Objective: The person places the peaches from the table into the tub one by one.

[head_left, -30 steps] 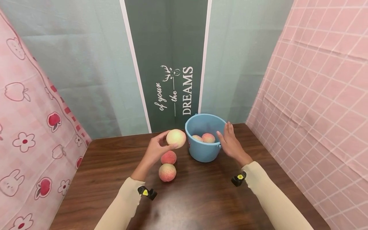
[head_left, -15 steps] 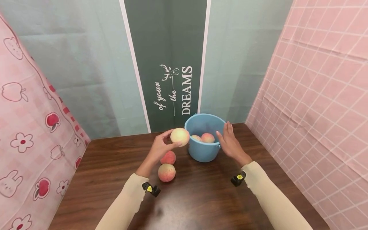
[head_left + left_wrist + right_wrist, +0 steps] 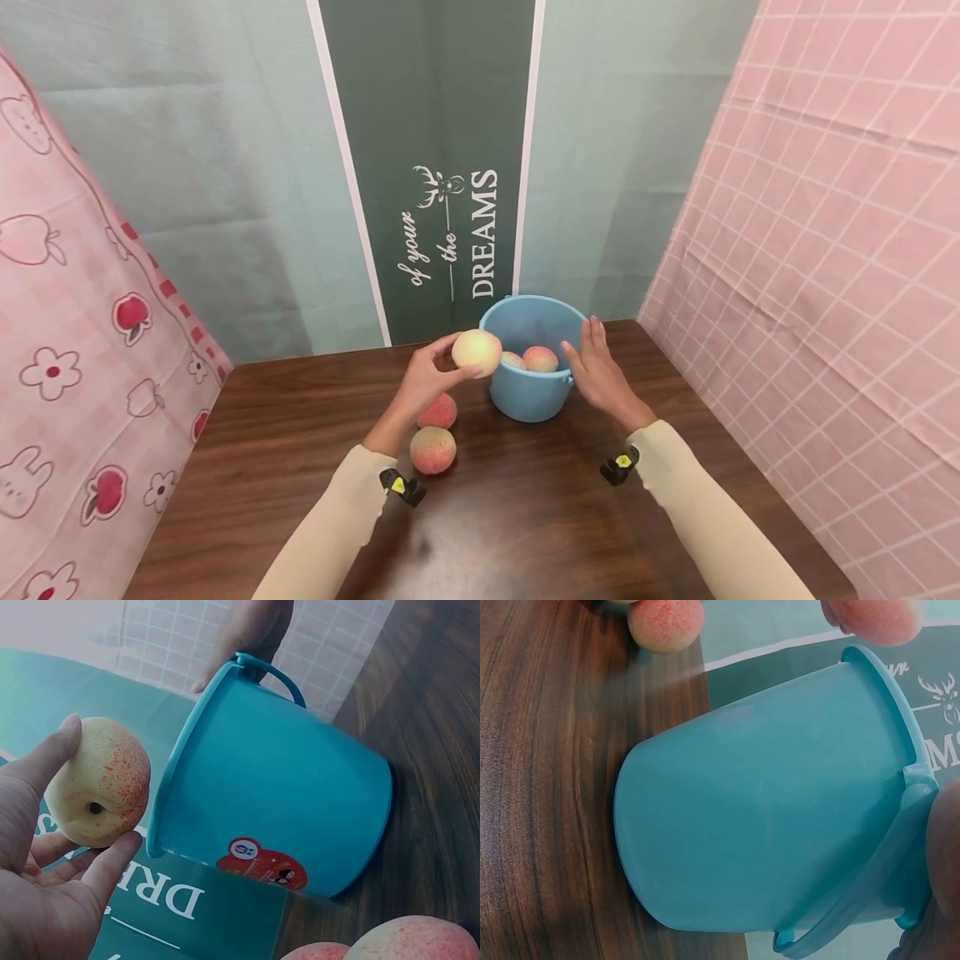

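Note:
My left hand (image 3: 426,379) pinches a pale yellow peach (image 3: 477,353) between thumb and fingers, at the left rim of a light blue bucket (image 3: 531,398). In the left wrist view this peach (image 3: 105,780) shows red speckles and a stem hollow, held level with the bucket's mouth. My right hand (image 3: 606,379) rests at the bucket's right rim, its fingers extended. Inside the bucket lie a reddish peach (image 3: 540,359) and a paler one (image 3: 513,359), partly hidden by the wall. Left of the bucket, a red peach (image 3: 437,412) and a yellow-red peach (image 3: 433,451) sit on the table.
The dark wooden table (image 3: 517,517) reaches back to a green-grey cloth (image 3: 435,83) with white lettering. A pink fruit-print cloth (image 3: 75,333) hangs at the left, a pink grid cloth (image 3: 825,250) at the right. The bucket's handle (image 3: 855,892) hangs down its right side.
My left hand has carried the pale peach a little to the right and slightly up, onto the bucket's left rim in view. The right hand and the bucket have stayed put.

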{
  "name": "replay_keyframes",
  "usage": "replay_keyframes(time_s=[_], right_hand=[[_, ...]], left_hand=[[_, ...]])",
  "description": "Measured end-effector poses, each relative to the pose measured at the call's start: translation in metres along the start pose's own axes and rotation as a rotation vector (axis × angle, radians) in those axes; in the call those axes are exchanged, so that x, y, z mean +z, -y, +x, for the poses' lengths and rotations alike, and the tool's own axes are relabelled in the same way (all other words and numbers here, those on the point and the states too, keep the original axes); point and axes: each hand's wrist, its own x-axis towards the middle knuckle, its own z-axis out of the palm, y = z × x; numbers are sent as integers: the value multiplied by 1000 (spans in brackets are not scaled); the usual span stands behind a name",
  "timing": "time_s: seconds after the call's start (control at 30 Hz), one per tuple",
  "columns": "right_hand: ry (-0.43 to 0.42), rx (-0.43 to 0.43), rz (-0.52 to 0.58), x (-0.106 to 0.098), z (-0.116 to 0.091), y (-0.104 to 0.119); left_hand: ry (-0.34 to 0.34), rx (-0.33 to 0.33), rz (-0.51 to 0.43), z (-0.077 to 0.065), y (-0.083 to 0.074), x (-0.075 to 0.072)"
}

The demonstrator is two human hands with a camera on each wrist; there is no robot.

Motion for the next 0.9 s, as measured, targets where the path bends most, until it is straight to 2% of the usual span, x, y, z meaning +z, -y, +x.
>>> replay_keyframes(time_s=[0.27, 0.53, 0.9], right_hand=[[-3, -1, -5, -1, 0, 0], [-1, -10, 2, 5, 1, 4], [-4, -7, -5, -1, 8, 2]], left_hand=[[7, -22, -26, 4, 0, 6], [-11, -51, -14, 7, 4, 4], [-19, -32, 13, 26, 2, 7]])
